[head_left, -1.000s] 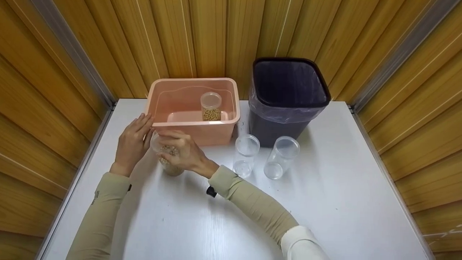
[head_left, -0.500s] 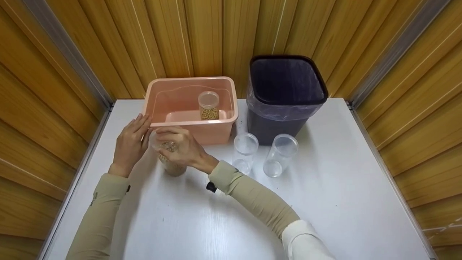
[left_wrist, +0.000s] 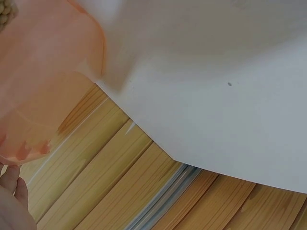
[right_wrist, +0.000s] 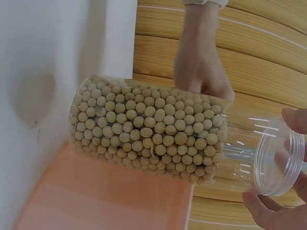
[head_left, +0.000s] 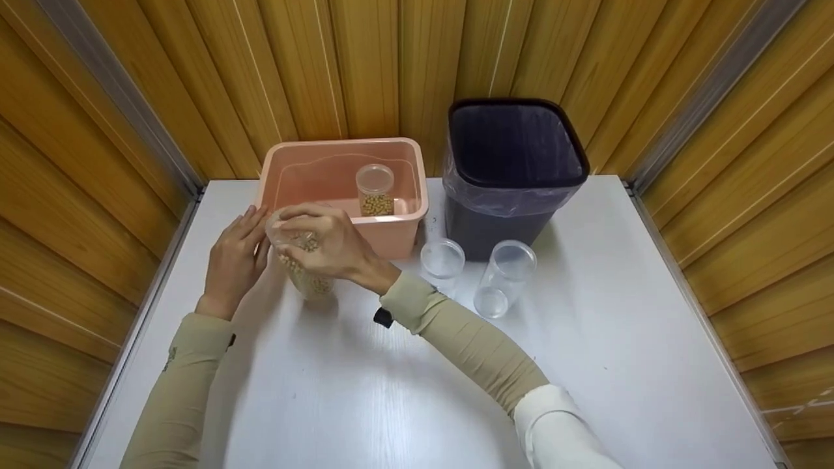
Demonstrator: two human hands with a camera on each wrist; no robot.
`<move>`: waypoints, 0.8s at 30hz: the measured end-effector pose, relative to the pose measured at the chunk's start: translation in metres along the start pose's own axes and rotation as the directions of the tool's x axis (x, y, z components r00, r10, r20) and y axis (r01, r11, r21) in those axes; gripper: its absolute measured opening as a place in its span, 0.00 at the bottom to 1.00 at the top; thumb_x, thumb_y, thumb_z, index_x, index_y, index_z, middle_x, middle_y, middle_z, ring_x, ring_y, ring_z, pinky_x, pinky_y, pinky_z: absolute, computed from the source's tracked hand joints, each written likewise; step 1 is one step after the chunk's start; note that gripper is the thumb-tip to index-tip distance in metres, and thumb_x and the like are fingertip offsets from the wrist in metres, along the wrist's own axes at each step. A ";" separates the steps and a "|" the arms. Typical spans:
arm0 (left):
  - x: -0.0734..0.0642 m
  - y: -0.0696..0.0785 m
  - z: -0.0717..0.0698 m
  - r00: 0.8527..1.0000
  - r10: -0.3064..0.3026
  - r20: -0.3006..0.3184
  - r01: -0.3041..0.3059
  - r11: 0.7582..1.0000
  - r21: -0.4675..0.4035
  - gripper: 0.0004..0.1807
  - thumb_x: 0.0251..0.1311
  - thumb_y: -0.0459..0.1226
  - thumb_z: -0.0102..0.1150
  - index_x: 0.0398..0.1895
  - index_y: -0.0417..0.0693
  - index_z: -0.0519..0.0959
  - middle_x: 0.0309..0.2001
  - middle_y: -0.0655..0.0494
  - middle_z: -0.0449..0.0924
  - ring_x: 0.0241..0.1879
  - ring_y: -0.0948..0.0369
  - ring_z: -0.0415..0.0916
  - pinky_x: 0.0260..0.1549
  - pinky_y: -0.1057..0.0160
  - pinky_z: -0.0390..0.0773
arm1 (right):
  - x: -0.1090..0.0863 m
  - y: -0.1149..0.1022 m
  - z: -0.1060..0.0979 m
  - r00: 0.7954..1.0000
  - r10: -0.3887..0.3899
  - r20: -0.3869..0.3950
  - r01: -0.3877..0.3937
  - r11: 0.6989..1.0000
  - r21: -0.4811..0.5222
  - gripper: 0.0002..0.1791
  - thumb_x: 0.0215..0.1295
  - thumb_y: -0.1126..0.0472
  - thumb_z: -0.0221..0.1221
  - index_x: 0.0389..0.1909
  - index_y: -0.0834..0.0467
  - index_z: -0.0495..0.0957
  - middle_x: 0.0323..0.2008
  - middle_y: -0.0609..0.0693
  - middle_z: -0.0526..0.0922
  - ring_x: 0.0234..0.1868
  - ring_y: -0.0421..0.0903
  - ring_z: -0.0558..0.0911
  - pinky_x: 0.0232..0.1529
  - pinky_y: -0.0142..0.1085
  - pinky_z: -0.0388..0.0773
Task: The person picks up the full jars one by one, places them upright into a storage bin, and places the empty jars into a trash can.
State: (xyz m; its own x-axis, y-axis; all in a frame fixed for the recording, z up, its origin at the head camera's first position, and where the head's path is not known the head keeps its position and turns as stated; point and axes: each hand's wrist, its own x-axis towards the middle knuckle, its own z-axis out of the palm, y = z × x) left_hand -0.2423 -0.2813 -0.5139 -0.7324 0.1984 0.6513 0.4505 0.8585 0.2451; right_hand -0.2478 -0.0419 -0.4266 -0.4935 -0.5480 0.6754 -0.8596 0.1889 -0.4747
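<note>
In the head view my right hand point(head_left: 329, 244) grips a clear plastic jar of round tan dried beans point(head_left: 314, 285) near its top. Fingers and thumb hold its ringed clear end in the right wrist view, where the beans point(right_wrist: 148, 127) fill more than half the jar. It hangs above the table at the front of the pink bin point(head_left: 397, 241). My left hand point(head_left: 231, 264) rests on the bin's front left corner, fingers looking straight; the left wrist view shows only fingertips point(left_wrist: 12, 177) at the rim. A second jar with beans point(head_left: 376, 205) stands upright inside the bin.
Two clear jars without beans point(head_left: 443, 260) stand on the white table point(head_left: 365, 391), the other jar point(head_left: 505, 280) to the right. Behind them is a dark trash can point(head_left: 498, 225) with a clear liner. Wood-patterned walls point(head_left: 430, 58) close off the back and sides.
My right hand has lifted the jar of beans off the table and a little toward the bin. My left hand keeps its place at the bin's corner.
</note>
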 end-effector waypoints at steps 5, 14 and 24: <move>-0.001 -0.001 0.002 1.000 -0.007 0.015 0.007 1.000 -0.009 0.23 0.76 0.33 0.62 0.72 0.40 0.78 0.68 0.38 0.79 0.71 0.39 0.75 0.72 0.36 0.72 | 0.009 -0.005 -0.012 1.000 0.000 -0.012 0.000 1.000 -0.005 0.15 0.64 0.59 0.73 0.49 0.62 0.91 0.54 0.57 0.90 0.57 0.51 0.88 0.65 0.29 0.77; -0.002 -0.001 0.001 1.000 0.005 0.000 -0.005 1.000 0.001 0.21 0.77 0.35 0.61 0.69 0.37 0.79 0.69 0.38 0.79 0.71 0.39 0.75 0.72 0.37 0.73 | 0.030 -0.013 -0.029 1.000 0.004 -0.024 -0.004 1.000 0.006 0.16 0.65 0.59 0.73 0.50 0.63 0.90 0.55 0.57 0.89 0.58 0.51 0.87 0.66 0.27 0.76; -0.001 -0.001 0.001 1.000 0.006 -0.011 -0.006 1.000 -0.011 0.26 0.77 0.35 0.61 0.76 0.44 0.74 0.73 0.45 0.77 0.72 0.39 0.75 0.72 0.37 0.72 | 0.054 -0.023 -0.048 0.998 -0.026 -0.052 0.027 1.000 0.013 0.15 0.66 0.60 0.72 0.49 0.65 0.90 0.55 0.59 0.89 0.61 0.52 0.87 0.67 0.26 0.76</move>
State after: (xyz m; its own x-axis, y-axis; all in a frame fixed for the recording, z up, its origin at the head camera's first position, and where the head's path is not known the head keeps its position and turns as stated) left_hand -0.2427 -0.2819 -0.5150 -0.7238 0.1980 0.6610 0.4603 0.8522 0.2488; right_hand -0.2610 -0.0366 -0.3514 -0.4768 -0.5095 0.7163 -0.8709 0.1632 -0.4636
